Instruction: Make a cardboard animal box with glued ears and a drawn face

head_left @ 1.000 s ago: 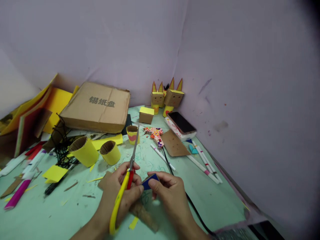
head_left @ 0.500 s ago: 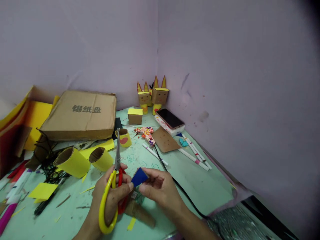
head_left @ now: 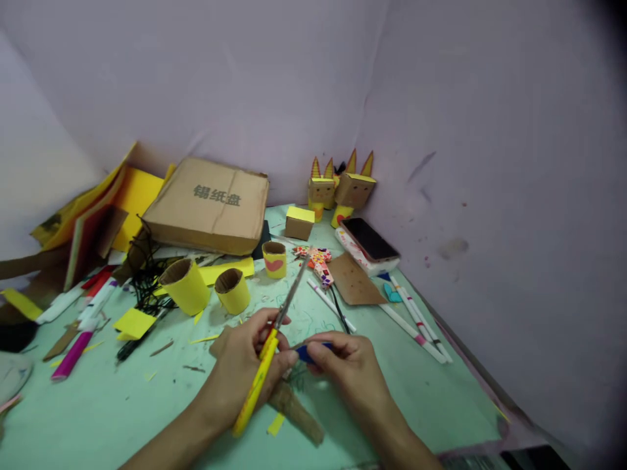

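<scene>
A pair of scissors (head_left: 257, 386) with yellow handles hangs in my left hand (head_left: 240, 362), its blades pointing up and away from me. The thumb and fingertips of that hand also meet the left end of a small blue piece of card (head_left: 306, 353). My right hand (head_left: 353, 373) pinches the card's other end between thumb and fingers, hiding part of it. Below the hands a brown cardboard roll (head_left: 296, 412) lies on the green table (head_left: 161, 418), close to a yellow paper scrap (head_left: 275, 424).
Yellow-covered tubes (head_left: 185, 290) stand to the left, before a flat cardboard box (head_left: 206, 205). Eared cardboard figures (head_left: 355, 189) stand in the corner. A glue gun (head_left: 321, 264), brown card (head_left: 355, 281), phone (head_left: 369, 239) and markers (head_left: 416, 313) lie to the right.
The view has swung left, so things sit further right. The blue card has tilted from showing its broad face to nearly edge-on. The scissors have turned, their handles now seen narrowly.
</scene>
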`<state>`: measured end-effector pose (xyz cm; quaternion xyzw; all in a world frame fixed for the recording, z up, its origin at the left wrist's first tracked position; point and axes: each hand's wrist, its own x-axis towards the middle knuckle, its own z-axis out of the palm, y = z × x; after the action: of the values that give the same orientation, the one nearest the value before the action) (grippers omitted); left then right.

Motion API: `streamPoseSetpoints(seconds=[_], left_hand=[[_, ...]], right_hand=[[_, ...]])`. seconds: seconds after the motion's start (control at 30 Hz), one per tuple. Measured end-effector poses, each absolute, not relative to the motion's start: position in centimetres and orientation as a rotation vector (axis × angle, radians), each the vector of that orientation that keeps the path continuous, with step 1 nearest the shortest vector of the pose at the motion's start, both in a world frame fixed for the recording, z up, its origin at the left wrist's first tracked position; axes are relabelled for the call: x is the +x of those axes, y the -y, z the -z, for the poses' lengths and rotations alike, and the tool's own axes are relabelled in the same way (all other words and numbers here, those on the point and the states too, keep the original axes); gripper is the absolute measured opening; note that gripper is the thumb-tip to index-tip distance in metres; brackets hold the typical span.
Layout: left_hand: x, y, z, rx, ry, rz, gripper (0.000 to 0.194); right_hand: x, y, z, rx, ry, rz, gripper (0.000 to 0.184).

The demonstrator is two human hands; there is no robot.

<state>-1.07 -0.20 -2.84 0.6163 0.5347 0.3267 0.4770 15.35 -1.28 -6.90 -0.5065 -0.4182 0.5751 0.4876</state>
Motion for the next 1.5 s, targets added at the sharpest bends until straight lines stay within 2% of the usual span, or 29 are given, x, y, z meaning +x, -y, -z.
streamPoseSetpoints(seconds=[0.1,0.2,0.27,0.4,0.5,0.57,0.67,0.77,0.9,1.07,1.23,1.5], left_hand=[[-1.3,0.0,2.8,1.510,-1.441,-0.872,0.033],[-1.1,0.2,3.2,1.874,-1.575,-0.549,0.012],[-0.8,0.4,3.6,2.061,-1.605,-0.322,0.005],[-0.5,0.4,3.9,2.172,-1.546,-0.274,0.019],[-0.7,0.3,3.8,2.240,-1.594,-0.248,0.017],[-0.7,0.4,3.8,2.268,-1.596,-0.391,0.017],[-0.2,0.6,3.9,1.975,-1.450,-0.791,0.023],[0.3,0.7,4.0,1.414,-1.255,-0.948,0.023],[0.0,0.4,3.8,1.109,-1.206,-0.962,0.022],[-1.1,-0.6,4.1,1.021,-1.222,-0.877,0.025],[-0.7,-1.0,4.3,0.963,-1.213,-0.836,0.025],[-0.5,-0.9,4.6,0.871,-1.229,-0.813,0.021]], right_hand=[[15.5,1.2,7.2,-1.116,0.703,-1.305,0.027],[15.7,1.0,7.0,-1.019,0.408,-1.247,0.031],[15.7,0.9,6.7,-1.009,0.319,-1.220,0.032],[15.5,0.8,6.7,-1.047,0.283,-1.213,0.032],[15.4,0.8,7.2,-1.069,0.316,-1.210,0.032],[15.2,0.9,7.6,-1.085,0.391,-1.194,0.032],[14.5,1.5,8.2,-1.118,0.532,-1.182,0.031],[13.2,2.4,8.8,-1.129,0.627,-1.237,0.032],[12.1,3.2,8.5,-1.114,0.756,-1.363,0.036],[13.8,2.4,7.4,-1.022,1.013,-1.624,0.028],[14.7,1.3,6.8,-0.944,0.836,-1.988,0.022],[14.0,1.6,7.0,-1.024,0.729,-2.008,0.016]])
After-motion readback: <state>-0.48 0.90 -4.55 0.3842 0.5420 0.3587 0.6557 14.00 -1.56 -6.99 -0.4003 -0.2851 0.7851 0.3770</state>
